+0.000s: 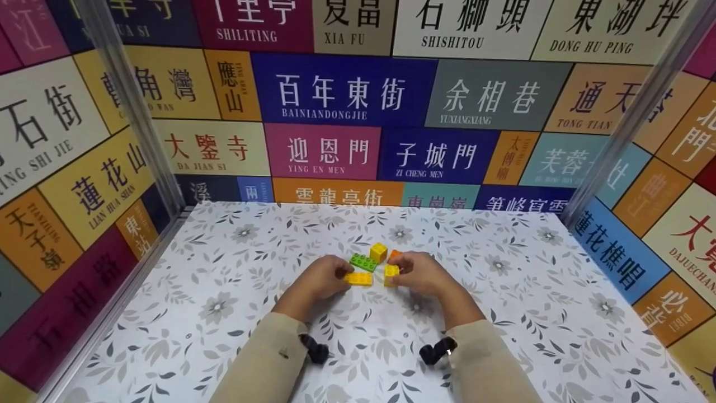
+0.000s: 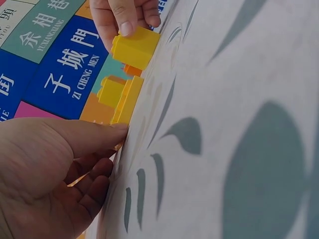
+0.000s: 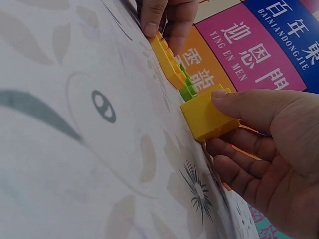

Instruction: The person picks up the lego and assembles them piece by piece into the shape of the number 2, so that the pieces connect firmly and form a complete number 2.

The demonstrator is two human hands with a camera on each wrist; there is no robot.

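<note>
Oblong yellow studded plastic brick (image 1: pixel 361 279): left hand (image 1: pixel 323 277) pinches one end; long axis runs from that grip toward right hand (image 1: pixel 423 274), which pinches a chunky yellow plastic block (image 1: pixel 390 273), gap between.

Left hand (image 2: pixel 47 167) pinching flat yellow brick (image 2: pixel 129 102), right hand (image 2: pixel 119 14) gripping yellow block (image 2: pixel 137 49)

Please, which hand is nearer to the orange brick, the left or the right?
Right. The right hand is just beside the orange brick, partly hiding it; the left hand is farther away, across the green brick.
</note>
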